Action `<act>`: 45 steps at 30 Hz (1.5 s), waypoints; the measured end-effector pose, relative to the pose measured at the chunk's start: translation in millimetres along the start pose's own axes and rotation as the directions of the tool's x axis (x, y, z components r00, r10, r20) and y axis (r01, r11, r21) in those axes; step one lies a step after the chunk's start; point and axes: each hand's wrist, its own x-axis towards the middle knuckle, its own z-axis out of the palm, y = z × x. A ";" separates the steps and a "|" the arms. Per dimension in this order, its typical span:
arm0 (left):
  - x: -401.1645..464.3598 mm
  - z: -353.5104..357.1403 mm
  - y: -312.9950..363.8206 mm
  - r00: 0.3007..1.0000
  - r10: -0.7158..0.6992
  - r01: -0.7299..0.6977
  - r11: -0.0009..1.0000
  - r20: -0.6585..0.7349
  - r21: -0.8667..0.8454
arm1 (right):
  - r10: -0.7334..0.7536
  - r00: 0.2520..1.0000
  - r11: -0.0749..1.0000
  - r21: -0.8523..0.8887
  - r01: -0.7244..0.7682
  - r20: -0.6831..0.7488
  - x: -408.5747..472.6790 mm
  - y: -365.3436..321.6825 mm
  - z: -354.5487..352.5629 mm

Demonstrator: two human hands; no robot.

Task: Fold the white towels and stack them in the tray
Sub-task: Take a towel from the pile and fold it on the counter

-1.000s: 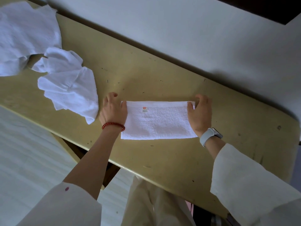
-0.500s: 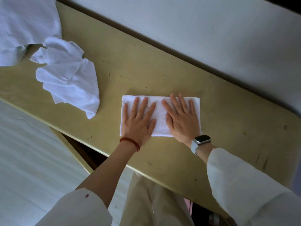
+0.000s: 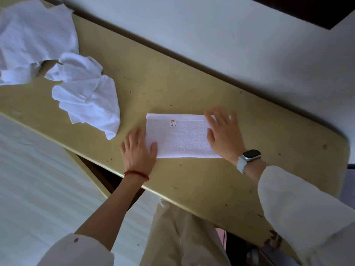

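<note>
A white towel (image 3: 182, 137), folded into a long rectangle with a small red label near its far edge, lies flat on the yellowish table (image 3: 172, 83). My left hand (image 3: 139, 148) rests flat at the towel's left end, thumb on the cloth and fingers on the table. My right hand (image 3: 223, 131) lies flat on the towel's right end with fingers spread, slightly blurred. Two crumpled white towels wait at the left: one nearer (image 3: 88, 96), one larger at the far left corner (image 3: 32, 39). No tray is in view.
A white wall (image 3: 230, 45) runs along the table's far edge. A pale white surface (image 3: 38, 189) lies below the table at the left. The table's near edge runs diagonally just behind my wrists, and my light trousers (image 3: 182, 237) show under it.
Both hands were side by side flat on the towel's middle half a second ago; they have slid apart to its two ends, uncovering the label.
</note>
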 end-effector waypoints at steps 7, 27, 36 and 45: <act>1.8 -15.6 2.8 0.977 -0.209 0.211 0.977 0.035 -0.045 | -0.318 0.948 0.941 0.127 0.313 0.025 -30.2 -63.1 28.8; 18.5 -41.0 11.9 0.919 -0.254 0.360 0.851 0.301 -0.382 | -0.006 0.982 0.752 0.648 -0.121 0.190 6.4 -66.0 -1.0; 30.9 -52.2 1.3 0.992 -0.011 0.068 0.890 0.128 -0.451 | -0.516 0.803 0.851 0.076 0.519 0.299 111.4 -95.4 -34.2; 32.1 -52.1 3.3 0.992 -0.128 0.122 0.885 0.016 -0.450 | -0.500 0.782 0.866 0.176 0.469 0.373 129.7 -69.6 -49.8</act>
